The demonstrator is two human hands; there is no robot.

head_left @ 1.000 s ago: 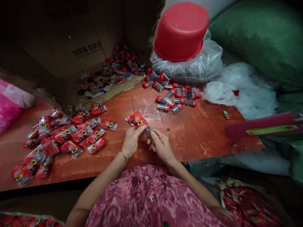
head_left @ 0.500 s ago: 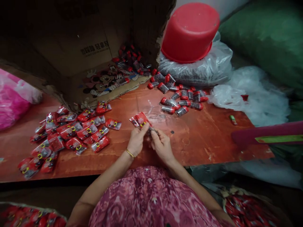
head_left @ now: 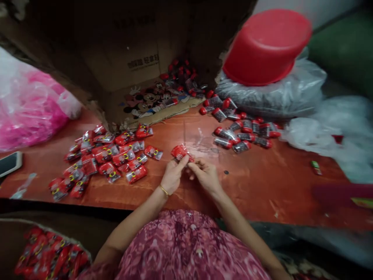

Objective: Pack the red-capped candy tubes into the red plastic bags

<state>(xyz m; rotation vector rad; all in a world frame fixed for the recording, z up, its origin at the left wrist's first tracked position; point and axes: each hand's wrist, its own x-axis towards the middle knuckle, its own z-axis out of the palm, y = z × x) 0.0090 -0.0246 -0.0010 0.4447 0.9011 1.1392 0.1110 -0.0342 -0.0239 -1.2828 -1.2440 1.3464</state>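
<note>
Between my hands, over the red table (head_left: 163,194), is a small red packet (head_left: 180,151) with a printed plastic wrapper. My left hand (head_left: 172,175) pinches it with the thumb on top. My right hand (head_left: 205,173) has its thumb and fingers closed at the packet's near right end; the fingertips are partly hidden. To the left lies a heap of similar red packets (head_left: 106,153) with clear ends. On the right, past my hands, several small clear bottles with red caps (head_left: 241,146) lie loose, dark contents inside.
A large cardboard box (head_left: 142,77) lies open at the back, more bottles inside. A red basin (head_left: 268,46) sits upside down on a clear plastic bag (head_left: 271,97). A pink bag (head_left: 35,105) and a phone (head_left: 11,163) are at left; below stands a container of red packets (head_left: 52,252).
My view has turned left, so the table's contents appear farther right, and the phone now shows. The packet's clear end has turned in toward my hands, leaving its red end pointing away.
</note>
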